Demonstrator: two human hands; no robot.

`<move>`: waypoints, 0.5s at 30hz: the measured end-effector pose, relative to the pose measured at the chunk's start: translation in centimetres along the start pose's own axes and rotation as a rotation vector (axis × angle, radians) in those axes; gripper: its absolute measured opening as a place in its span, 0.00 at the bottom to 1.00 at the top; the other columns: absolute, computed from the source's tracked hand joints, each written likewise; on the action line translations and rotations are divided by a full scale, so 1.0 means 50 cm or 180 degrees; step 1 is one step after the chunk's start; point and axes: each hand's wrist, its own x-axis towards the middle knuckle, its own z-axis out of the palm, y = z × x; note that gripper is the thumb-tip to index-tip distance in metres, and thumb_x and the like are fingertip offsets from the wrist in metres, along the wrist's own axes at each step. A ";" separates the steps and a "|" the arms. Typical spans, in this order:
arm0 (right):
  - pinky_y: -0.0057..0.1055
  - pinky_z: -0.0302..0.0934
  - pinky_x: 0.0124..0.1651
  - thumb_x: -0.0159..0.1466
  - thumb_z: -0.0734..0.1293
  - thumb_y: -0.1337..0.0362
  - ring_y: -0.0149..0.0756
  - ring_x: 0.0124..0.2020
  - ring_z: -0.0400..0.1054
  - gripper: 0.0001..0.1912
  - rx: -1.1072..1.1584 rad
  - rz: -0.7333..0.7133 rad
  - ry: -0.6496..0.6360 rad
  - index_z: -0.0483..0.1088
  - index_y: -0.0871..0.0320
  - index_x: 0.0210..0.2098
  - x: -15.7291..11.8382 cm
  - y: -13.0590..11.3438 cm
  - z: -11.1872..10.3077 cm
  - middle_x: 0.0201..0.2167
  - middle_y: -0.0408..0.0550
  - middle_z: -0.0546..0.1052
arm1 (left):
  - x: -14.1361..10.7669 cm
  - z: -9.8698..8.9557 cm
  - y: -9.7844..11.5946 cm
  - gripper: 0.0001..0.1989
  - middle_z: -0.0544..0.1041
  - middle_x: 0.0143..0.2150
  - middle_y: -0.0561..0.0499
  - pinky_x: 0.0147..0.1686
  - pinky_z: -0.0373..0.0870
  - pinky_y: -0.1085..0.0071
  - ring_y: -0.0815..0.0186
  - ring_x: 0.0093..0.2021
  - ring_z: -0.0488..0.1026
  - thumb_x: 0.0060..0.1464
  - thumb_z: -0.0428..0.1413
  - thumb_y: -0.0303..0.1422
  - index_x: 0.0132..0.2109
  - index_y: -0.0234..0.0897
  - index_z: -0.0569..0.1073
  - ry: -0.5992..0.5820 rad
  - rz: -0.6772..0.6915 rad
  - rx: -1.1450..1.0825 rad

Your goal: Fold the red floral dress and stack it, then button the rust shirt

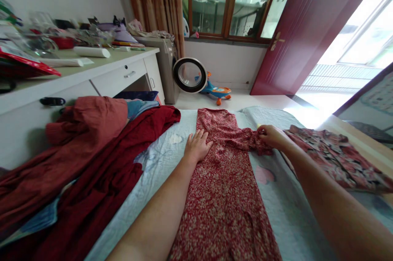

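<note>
A long red dress (227, 187) with a pale speckled print lies spread on a light blue bedsheet (167, 162). My left hand (199, 146) rests flat on the dress's left edge near its top, fingers spread. At the other side my right hand (272, 136) pinches the end of the dress's sleeve (251, 140), which stretches out to the right. Whatever lies under the left side of the dress is hidden by my left forearm.
Left of the dress lie a dark red garment (101, 179) and a rust-coloured one (89, 130). A folded patterned garment (337, 154) lies at the right. Beyond stand a cluttered desk (119, 72), a washing machine (168, 64) with its door open and a blue ride-on toy (215, 89).
</note>
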 end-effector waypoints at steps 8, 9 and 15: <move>0.34 0.64 0.42 0.54 0.62 0.67 0.41 0.38 0.73 0.24 0.0682 0.0180 0.0758 0.74 0.57 0.50 -0.069 0.076 -0.038 0.37 0.52 0.79 | 0.002 -0.001 0.004 0.29 0.55 0.71 0.44 0.67 0.46 0.51 0.56 0.71 0.50 0.65 0.41 0.48 0.67 0.42 0.59 -0.0165 -0.0058 0.0047; 0.34 0.64 0.44 0.53 0.63 0.68 0.42 0.40 0.72 0.25 0.0550 0.0186 0.0685 0.74 0.57 0.50 -0.078 0.085 -0.037 0.39 0.53 0.78 | 0.004 -0.003 0.003 0.29 0.55 0.71 0.44 0.67 0.46 0.51 0.56 0.71 0.49 0.64 0.42 0.48 0.67 0.42 0.59 -0.0208 -0.0071 0.0043; 0.35 0.61 0.44 0.61 0.61 0.58 0.45 0.42 0.71 0.14 -0.0053 0.0188 0.0686 0.76 0.55 0.35 -0.136 0.093 -0.014 0.37 0.55 0.77 | 0.047 -0.038 -0.016 0.19 0.73 0.58 0.45 0.59 0.61 0.59 0.59 0.59 0.68 0.65 0.42 0.41 0.52 0.40 0.72 -0.0187 0.0017 -0.0125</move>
